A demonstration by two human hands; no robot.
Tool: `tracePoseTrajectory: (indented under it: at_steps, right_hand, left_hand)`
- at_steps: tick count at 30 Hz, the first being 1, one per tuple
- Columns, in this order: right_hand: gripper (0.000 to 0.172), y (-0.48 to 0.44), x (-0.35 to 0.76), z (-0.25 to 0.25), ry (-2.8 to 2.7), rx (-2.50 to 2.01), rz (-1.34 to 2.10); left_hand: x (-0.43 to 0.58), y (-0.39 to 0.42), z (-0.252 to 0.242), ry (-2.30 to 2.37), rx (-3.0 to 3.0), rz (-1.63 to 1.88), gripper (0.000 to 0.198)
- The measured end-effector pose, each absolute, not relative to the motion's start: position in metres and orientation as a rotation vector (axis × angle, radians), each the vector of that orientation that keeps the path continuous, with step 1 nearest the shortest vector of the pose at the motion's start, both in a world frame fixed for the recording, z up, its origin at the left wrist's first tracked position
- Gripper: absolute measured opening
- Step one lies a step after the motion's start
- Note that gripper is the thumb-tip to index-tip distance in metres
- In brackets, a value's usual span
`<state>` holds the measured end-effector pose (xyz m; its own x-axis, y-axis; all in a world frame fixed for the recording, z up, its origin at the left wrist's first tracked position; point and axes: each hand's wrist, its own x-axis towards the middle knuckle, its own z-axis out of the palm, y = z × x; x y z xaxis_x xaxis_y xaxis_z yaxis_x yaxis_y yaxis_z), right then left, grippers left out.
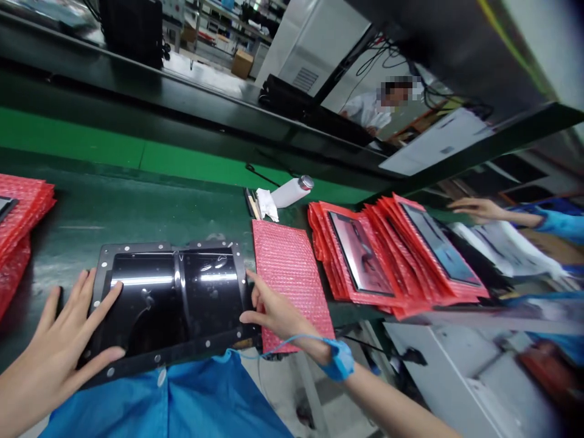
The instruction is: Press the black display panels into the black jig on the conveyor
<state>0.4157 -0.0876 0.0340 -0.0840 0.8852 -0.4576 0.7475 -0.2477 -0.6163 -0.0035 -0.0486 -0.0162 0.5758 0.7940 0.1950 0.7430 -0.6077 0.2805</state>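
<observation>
A glossy black panel with a screw-studded frame lies flat on the dark green belt right in front of me. My left hand rests on its left edge, fingers spread flat, thumb along the near rim. My right hand touches its right edge with thumb and fingers, which are bent and partly apart; a blue wrist strap with a cord is on that wrist. A pink bubble-wrap bag lies just right of the panel, under my right hand.
Fanned stacks of pink bags with screens lie to the right. More pink bags sit at the left edge. A white bottle and a cloth lie behind. Another person's hand reaches in at the right; a further person sits behind.
</observation>
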Motion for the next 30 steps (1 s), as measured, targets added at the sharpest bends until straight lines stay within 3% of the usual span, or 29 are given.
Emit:
tracePoseTrajectory:
  at_steps: [5, 8, 15, 26, 30]
  right_hand:
    - [0.128, -0.078, 0.411, 0.041, -1.868, -2.056, 1.391]
    - [0.133, -0.071, 0.406, 0.048, -1.923, -2.146, 1.373]
    - [0.119, -0.089, 0.394, 0.036, -1.783, -2.182, 1.171]
    - [0.08, -0.128, 0.382, 0.007, -1.77, -1.96, 0.75]
    - [0.08, -0.128, 0.382, 0.004, -1.785, -1.948, 0.7]
  left_hand:
    - [-0.021, -0.059, -0.028, 1.251, 2.561, 0.409, 0.076]
    - [-0.016, -0.062, -0.029, 1.288, 2.58, 0.464, 0.072]
    - [-0.008, -0.04, -0.021, 1.342, 2.623, 0.357, 0.071]
    - [-0.011, -0.03, -0.012, 1.329, 2.597, 0.306, 0.073]
    - [-0.006, -0.033, -0.02, 1.33, 2.636, 0.38, 0.075]
